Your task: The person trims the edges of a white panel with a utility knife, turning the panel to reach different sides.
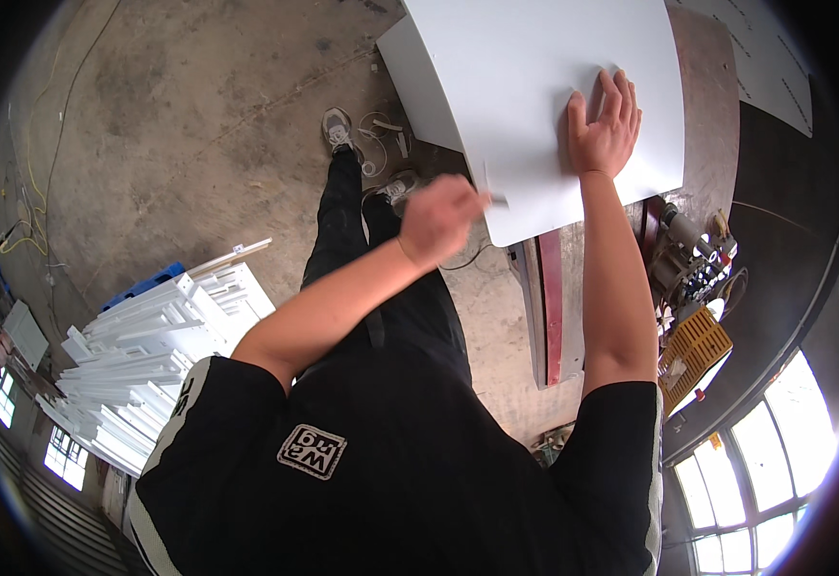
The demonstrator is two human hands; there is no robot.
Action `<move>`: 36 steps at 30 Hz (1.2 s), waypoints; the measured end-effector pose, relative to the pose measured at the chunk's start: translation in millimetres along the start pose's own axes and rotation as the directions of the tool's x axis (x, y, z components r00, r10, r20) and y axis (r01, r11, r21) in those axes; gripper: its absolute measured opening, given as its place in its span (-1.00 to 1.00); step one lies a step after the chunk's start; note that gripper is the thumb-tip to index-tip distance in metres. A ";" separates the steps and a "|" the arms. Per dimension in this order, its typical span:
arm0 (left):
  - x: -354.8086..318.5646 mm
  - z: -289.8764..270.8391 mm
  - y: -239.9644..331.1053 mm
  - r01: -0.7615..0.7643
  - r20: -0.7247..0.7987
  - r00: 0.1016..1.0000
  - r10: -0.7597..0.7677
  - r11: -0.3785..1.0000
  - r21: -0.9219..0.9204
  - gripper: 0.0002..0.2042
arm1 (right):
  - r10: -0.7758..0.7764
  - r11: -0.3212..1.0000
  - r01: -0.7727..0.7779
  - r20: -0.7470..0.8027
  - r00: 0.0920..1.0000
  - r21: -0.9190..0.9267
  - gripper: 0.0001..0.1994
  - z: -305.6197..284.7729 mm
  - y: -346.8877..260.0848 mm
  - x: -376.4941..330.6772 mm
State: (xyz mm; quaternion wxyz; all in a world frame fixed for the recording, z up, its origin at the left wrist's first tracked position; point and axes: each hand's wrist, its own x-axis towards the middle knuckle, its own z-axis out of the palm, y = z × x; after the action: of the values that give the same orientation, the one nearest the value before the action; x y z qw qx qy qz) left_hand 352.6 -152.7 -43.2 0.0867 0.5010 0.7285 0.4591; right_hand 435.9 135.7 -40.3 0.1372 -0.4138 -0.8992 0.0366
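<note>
Left hand [440,219]: fingers curled in, blurred, by the near left corner of the white sheet [525,115]; cannot tell whether anything is gripped.
Right hand [606,142]: spread, pressing atop it.
White sheet: lies on the brown desk [712,106].

Panel [535,115] smooth, low-gloss; floor [198,96] rough concrete; shirt [429,442] matt cloth

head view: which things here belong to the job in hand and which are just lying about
Seemingly in the job:
- white panel
- right hand, open on the panel
- left hand, blurred, at the panel's edge
- thin grey item beside it, too blurred to name

Seemingly lying about:
- pile of white strips
- small white scraps on the floor
</note>
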 end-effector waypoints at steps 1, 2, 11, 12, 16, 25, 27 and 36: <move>-17.1 1.8 17.5 -0.011 0.053 0.998 0.017 0.994 -0.111 -0.84 | 0.002 1.000 -0.002 0.003 1.000 -0.008 -0.40 -0.2 1.1 -0.2; -37.4 3.4 32.1 -0.028 0.181 0.982 0.049 0.993 -0.118 -0.81 | 0.000 1.000 0.000 0.006 1.000 -0.011 -0.40 0.2 1.2 0.0; -61.4 -50.9 -24.7 0.820 0.643 0.480 -0.597 0.043 -0.571 -0.82 | 0.022 1.000 -0.022 0.012 1.000 -0.023 -0.39 -1.0 3.9 -4.1; -54.0 -66.6 -47.5 0.717 0.562 0.434 -0.705 -0.107 -0.688 -0.82 | 0.026 0.999 -0.025 0.012 1.000 -0.032 -0.38 -0.9 3.4 -1.8; -65.2 -76.4 -85.2 0.962 0.521 0.193 -0.832 0.057 -0.267 -0.73 | 0.014 1.000 -0.014 0.021 1.000 -0.022 -0.38 -2.3 -0.2 -0.4; 11.3 -10.7 0.0 0.737 0.500 0.645 -0.578 0.643 -0.208 -0.58 | 0.007 1.000 -0.006 0.030 1.000 -0.022 -0.40 -2.9 -0.3 -0.4; 26.4 -15.5 -15.7 0.738 0.478 0.655 -0.585 0.630 -0.241 -0.61 | 0.007 1.000 -0.006 0.023 1.000 -0.019 -0.41 -3.3 1.3 -0.2; 245.3 -85.3 -216.0 0.577 -0.071 0.700 -0.711 0.622 -0.529 -0.62 | -0.012 1.000 0.012 0.018 1.000 -0.006 -0.40 -4.1 -2.4 2.1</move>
State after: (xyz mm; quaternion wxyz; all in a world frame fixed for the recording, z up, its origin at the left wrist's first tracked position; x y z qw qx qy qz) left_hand 43.7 -20.4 -76.5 0.2633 0.0979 0.7309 0.6219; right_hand 434.0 135.6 -35.5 0.1279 -0.4086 -0.9030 0.0369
